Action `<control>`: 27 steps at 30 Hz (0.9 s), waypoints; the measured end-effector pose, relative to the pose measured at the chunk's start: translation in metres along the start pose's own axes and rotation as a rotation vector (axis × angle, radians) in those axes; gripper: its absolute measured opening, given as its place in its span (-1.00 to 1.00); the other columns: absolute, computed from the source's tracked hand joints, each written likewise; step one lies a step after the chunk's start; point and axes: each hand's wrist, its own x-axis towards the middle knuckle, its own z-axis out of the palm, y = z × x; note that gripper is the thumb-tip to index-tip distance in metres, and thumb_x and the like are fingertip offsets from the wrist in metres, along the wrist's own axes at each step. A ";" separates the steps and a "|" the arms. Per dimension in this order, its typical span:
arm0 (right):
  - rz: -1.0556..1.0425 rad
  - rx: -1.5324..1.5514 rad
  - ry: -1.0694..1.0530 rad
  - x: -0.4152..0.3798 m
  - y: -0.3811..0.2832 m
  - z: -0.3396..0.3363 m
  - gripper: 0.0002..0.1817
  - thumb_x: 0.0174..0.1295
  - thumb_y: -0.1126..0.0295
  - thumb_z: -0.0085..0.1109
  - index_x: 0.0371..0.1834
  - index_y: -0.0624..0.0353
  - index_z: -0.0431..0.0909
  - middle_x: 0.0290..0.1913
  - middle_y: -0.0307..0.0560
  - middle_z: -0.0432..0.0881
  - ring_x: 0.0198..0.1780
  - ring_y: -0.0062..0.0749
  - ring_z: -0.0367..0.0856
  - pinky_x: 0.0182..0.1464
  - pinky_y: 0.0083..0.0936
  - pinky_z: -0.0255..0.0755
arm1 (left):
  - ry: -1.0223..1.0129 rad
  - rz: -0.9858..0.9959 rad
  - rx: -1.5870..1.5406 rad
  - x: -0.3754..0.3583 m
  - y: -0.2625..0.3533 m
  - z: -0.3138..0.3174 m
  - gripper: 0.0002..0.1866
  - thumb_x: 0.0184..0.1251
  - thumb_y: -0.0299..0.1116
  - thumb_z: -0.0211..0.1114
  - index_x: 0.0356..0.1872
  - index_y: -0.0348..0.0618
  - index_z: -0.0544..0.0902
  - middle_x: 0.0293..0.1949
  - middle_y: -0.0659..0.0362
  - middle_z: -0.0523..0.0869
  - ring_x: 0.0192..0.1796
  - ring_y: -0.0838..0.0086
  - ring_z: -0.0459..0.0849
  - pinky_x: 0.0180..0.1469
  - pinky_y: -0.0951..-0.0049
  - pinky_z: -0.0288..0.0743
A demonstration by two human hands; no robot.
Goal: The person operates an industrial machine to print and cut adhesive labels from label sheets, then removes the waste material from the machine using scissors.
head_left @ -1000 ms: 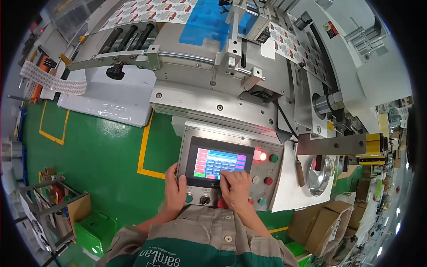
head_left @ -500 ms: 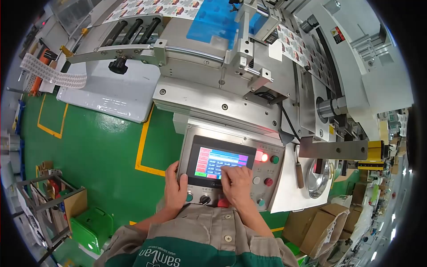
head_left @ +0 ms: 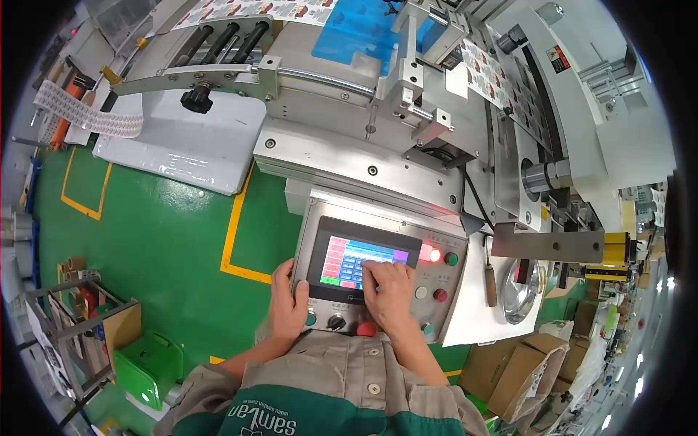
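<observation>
Head view: touchscreen (head_left: pixel 340 256) lies crosswise ahead; right hand (head_left: pixel 390 291), nearer, hangs over it, loosely curled, empty; left hand (head_left: pixel 289 304) clasps control panel (head_left: pixel 430 309).

The control panel (head_left: pixel 429 272) is smooth, satiny metal.

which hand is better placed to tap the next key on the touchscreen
Probably the right hand: it reaches over the touchscreen, while the left hand rests at the left edge of the control panel.
</observation>
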 end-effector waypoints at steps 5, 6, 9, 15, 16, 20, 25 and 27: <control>0.045 0.073 0.015 -0.015 0.005 -0.003 -0.88 0.03 0.48 0.21 -0.34 0.05 0.62 -0.48 -0.21 0.58 -0.39 -0.31 0.46 -0.17 -0.39 0.22 | 0.001 -0.020 -0.001 0.000 0.002 -0.001 -0.55 0.32 -0.40 0.05 0.20 -0.32 0.27 0.12 -0.11 0.36 0.14 0.07 0.37 0.21 0.25 0.24; 0.029 0.076 -0.005 -0.018 0.001 -0.006 -0.88 0.03 0.48 0.22 -0.34 0.05 0.62 -0.48 -0.21 0.57 -0.39 -0.31 0.46 -0.17 -0.40 0.22 | -0.002 -0.016 -0.017 0.000 0.003 -0.001 -0.55 0.32 -0.40 0.06 0.20 -0.32 0.27 0.12 -0.11 0.36 0.14 0.08 0.37 0.21 0.25 0.24; 0.007 0.081 -0.017 -0.025 -0.005 -0.007 -0.88 0.02 0.49 0.23 -0.35 0.05 0.62 -0.52 -0.22 0.54 -0.41 -0.32 0.44 -0.18 -0.41 0.21 | 0.001 0.022 0.031 0.001 0.008 -0.003 -0.55 0.32 -0.40 0.05 0.20 -0.31 0.26 0.11 -0.11 0.36 0.14 0.07 0.38 0.20 0.25 0.25; -0.068 0.100 -0.023 -0.023 -0.013 0.003 -0.87 0.01 0.47 0.26 -0.34 0.04 0.63 -0.56 -0.26 0.52 -0.45 -0.38 0.41 -0.22 -0.44 0.18 | 0.001 0.023 0.021 0.001 0.004 -0.002 -0.55 0.32 -0.40 0.05 0.20 -0.31 0.26 0.11 -0.12 0.36 0.14 0.06 0.37 0.20 0.24 0.25; -0.073 0.089 -0.030 -0.022 -0.015 0.003 -0.87 0.01 0.47 0.27 -0.34 0.04 0.63 -0.57 -0.28 0.51 -0.45 -0.39 0.41 -0.23 -0.44 0.18 | 0.003 0.023 0.021 0.001 0.004 -0.002 -0.55 0.32 -0.40 0.05 0.20 -0.31 0.26 0.11 -0.12 0.36 0.14 0.06 0.37 0.20 0.24 0.25; -0.078 0.024 -0.059 -0.019 -0.019 0.005 -0.88 0.00 0.46 0.27 -0.36 0.04 0.63 -0.55 -0.28 0.54 -0.43 -0.40 0.43 -0.22 -0.45 0.18 | -0.004 0.010 0.001 0.000 0.002 -0.002 -0.55 0.32 -0.39 0.05 0.20 -0.31 0.26 0.12 -0.12 0.35 0.14 0.05 0.37 0.20 0.24 0.25; -0.069 0.067 -0.056 -0.017 -0.015 0.005 -0.90 0.02 0.46 0.25 -0.36 0.04 0.63 -0.48 -0.26 0.60 -0.42 -0.38 0.45 -0.22 -0.44 0.18 | 0.009 0.037 0.015 0.000 0.003 -0.002 -0.55 0.33 -0.38 0.05 0.20 -0.30 0.27 0.12 -0.13 0.35 0.13 0.04 0.38 0.18 0.24 0.27; -0.015 0.072 0.001 -0.013 -0.016 0.004 -0.88 0.01 0.47 0.25 -0.35 0.04 0.63 -0.49 -0.26 0.59 -0.43 -0.38 0.45 -0.23 -0.44 0.18 | 0.002 0.013 0.001 0.000 0.004 -0.003 -0.55 0.33 -0.38 0.05 0.20 -0.30 0.27 0.12 -0.13 0.35 0.13 0.04 0.38 0.17 0.24 0.28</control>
